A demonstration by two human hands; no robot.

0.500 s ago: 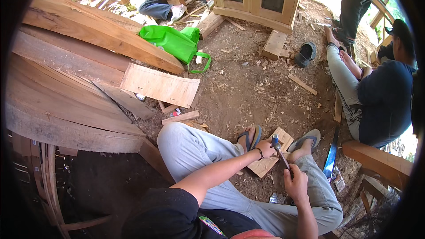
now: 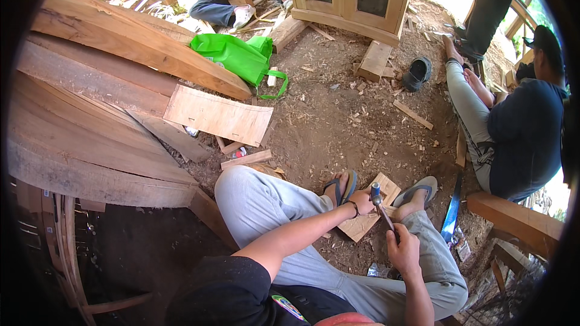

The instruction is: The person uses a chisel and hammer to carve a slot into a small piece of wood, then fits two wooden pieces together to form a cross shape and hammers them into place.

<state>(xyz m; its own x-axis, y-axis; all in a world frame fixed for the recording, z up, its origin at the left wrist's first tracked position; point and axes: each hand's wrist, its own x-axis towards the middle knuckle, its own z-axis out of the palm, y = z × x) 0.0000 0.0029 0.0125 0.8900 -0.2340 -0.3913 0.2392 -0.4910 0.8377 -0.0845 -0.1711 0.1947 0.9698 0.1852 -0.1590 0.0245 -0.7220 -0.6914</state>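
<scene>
My right hand (image 2: pixel 404 249) is wrapped round the handle of a hammer (image 2: pixel 376 192), whose metal head points away from me. Just beyond that head, my left hand (image 2: pixel 362 201) is closed low over a wooden block (image 2: pixel 359 227) lying on the ground between my feet. What its fingers grip is hidden behind the hammer. A dark band circles the left wrist. My sandalled feet flank the block on both sides.
A blue saw blade (image 2: pixel 451 214) lies right of my leg, near a timber beam (image 2: pixel 513 214). Large planks (image 2: pixel 109 139) fill the left side. Ahead are a green bag (image 2: pixel 232 54), a dark clog (image 2: pixel 417 73) and a wooden cabinet (image 2: pixel 350 21). Other people sit and stand around.
My hands, the hammer and the block look almost the same as before. At the upper right, the standing person has shifted slightly.
</scene>
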